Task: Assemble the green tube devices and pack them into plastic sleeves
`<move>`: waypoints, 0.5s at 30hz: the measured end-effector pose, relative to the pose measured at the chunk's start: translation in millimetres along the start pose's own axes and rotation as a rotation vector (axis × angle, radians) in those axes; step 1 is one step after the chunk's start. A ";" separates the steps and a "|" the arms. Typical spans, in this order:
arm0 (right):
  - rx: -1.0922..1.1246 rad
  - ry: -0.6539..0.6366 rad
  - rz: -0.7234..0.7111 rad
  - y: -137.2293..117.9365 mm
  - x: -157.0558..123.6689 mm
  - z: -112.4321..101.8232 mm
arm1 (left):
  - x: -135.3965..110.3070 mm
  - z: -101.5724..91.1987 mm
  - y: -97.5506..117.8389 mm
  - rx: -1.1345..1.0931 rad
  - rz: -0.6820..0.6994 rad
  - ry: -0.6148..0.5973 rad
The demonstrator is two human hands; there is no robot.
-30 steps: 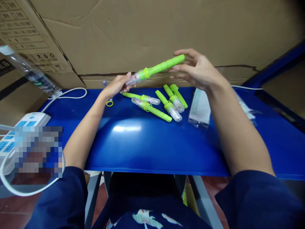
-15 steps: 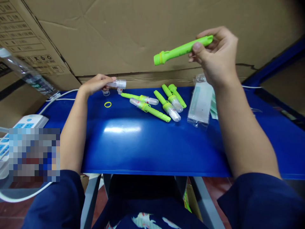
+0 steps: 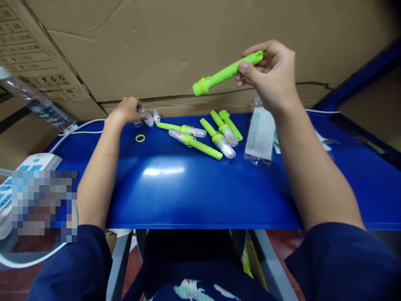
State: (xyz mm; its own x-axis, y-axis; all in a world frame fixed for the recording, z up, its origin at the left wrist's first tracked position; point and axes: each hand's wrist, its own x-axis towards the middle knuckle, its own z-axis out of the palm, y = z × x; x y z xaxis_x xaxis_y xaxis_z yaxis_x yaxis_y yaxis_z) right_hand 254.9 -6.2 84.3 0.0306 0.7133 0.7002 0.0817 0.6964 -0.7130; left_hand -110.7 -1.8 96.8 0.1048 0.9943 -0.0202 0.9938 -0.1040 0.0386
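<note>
My right hand [image 3: 274,77] is raised above the blue table [image 3: 194,188] and grips a bright green plastic handle [image 3: 225,74] by its far end, the open collar end pointing left and down. My left hand [image 3: 127,110] rests at the table's back edge, fingers closed on a small clear cap [image 3: 146,116]. Next to it lie another clear piece [image 3: 156,115] and a yellow ring [image 3: 140,138]. Several assembled green sticks with clear tips [image 3: 203,136] lie in the middle of the table.
Clear plastic bags [image 3: 260,138] lie right of the sticks. A cardboard wall [image 3: 188,46] stands behind the table. At the left are a power strip [image 3: 34,161] with a white cable [image 3: 78,127] and a plastic water bottle [image 3: 34,102].
The clear cap came off the green handle. My right hand lifted the handle up to the right, then dipped slightly. My left hand carried the cap down to the table's back edge.
</note>
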 end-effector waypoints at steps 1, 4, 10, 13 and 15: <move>-0.002 -0.004 0.006 0.8 0.0 0.0 | -1.9 -3.0 -0.9 -0.029 0.011 0.029; 0.006 -0.010 0.022 2.5 0.2 0.7 | -12.6 -15.7 -4.5 -0.112 0.057 0.152; 0.079 0.038 0.017 0.3 1.5 2.7 | -36.1 -42.0 -15.6 -0.010 -0.082 0.246; 0.076 0.048 0.034 -3.4 0.4 4.1 | -25.9 -33.7 -21.6 0.040 -0.186 -0.027; 0.041 0.059 0.076 -6.8 -0.9 5.9 | -14.2 -21.0 -25.5 0.041 -0.227 -0.094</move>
State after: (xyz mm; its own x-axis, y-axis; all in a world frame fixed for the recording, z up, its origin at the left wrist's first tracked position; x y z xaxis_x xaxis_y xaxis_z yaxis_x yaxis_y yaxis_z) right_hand 248.3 -11.1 88.3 0.0943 0.7591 0.6441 0.0357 0.6440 -0.7642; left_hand -138.3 -12.7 117.1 -0.1204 0.9858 -0.1169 0.9927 0.1191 -0.0183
